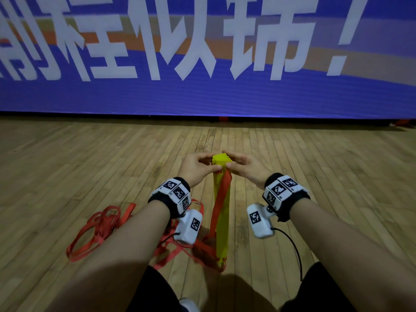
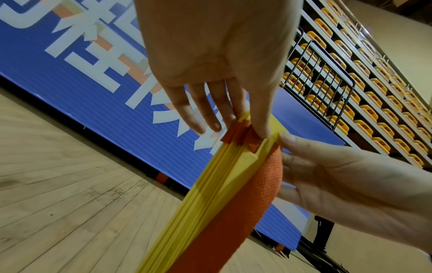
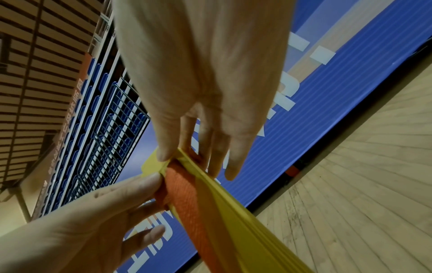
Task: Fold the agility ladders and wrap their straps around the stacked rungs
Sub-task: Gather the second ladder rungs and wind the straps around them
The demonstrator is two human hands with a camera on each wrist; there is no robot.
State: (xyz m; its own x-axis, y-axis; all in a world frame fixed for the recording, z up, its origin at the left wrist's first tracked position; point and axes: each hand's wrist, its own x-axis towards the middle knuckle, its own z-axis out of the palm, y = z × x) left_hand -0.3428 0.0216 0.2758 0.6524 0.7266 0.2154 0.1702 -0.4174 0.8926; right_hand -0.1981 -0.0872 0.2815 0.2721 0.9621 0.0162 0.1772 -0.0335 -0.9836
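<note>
1. Your loose red straps [image 1: 101, 230] sprawl over the floor [image 1: 337, 188] at lower left, blocking passage there.
2. The upright stack of yellow rungs [image 1: 221, 221] stands at centre.
3. Right of it, you have bare boards.
4. The blue banner [image 1: 202, 95] closes off the frame's top.

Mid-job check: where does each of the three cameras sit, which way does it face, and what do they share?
Head: looks down and forward at floor, banner; shows both forearms, left hand, right hand.
Left wrist: looks along left hand toward seats.
Right wrist: looks along right hand toward banner.
Shared: both hands pinching the rungs top, strap alongside.
</note>
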